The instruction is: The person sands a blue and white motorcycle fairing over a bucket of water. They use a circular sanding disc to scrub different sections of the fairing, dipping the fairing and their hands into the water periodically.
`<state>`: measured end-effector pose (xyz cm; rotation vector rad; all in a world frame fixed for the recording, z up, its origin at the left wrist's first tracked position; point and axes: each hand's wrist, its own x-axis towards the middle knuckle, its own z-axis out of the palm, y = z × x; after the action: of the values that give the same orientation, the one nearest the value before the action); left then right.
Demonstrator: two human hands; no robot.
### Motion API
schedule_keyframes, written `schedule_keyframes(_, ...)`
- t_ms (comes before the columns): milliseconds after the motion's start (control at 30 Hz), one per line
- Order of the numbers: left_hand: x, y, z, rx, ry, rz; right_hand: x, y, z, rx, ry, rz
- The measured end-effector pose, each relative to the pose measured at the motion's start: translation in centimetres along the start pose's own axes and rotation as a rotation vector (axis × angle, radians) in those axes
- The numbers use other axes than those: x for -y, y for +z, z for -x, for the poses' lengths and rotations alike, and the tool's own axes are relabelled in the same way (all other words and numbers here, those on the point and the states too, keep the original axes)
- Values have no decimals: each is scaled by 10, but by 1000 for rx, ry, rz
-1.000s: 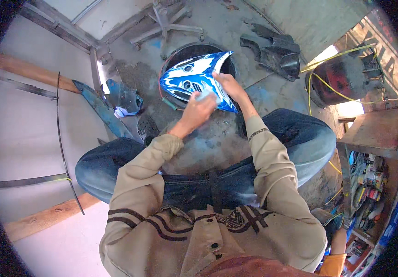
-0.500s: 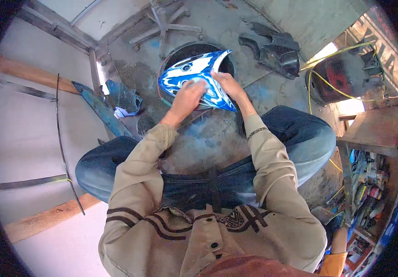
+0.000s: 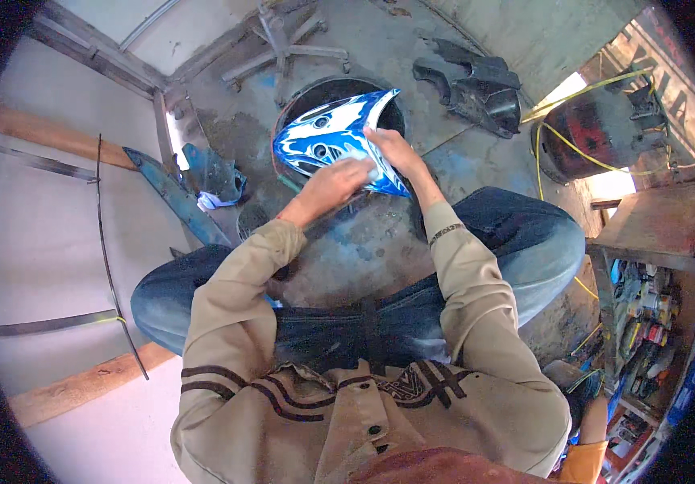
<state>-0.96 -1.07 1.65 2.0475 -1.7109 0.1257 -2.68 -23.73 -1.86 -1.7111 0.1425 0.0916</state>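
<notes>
A glossy blue-and-white motorcycle fairing panel, pointed at its corners and pierced by two round holes, is held tilted over a round black tub. My right hand grips its right edge, thumb on the painted face. My left hand presses on the lower part of that face, fingers bent together. Something pale shows at those fingertips, too little to name. The underside of the panel is out of sight.
Beyond the tub stands a metal star-shaped base. Black plastic fairing parts lie at the far right, near a dark drum with a yellow hose. Blue panels lean at left. Another person's arm shows at lower right beside a cluttered shelf.
My left hand has slid right and slightly down across the panel, uncovering the second round hole. My right hand keeps its grip on the edge.
</notes>
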Motion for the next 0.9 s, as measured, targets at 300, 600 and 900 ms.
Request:
schedule_keyframes(300, 5, -3, -7, -42, 74, -29, -1, 1, -1, 4, -3, -83)
schedule_keyframes(600, 9, 2, -4, -6, 127, -78, 9, 4, 5, -24, 34, -43)
schedule_keyframes(900, 13, 11, -4, -80, 1, -124, -6, 0, -5, 16, 20, -79)
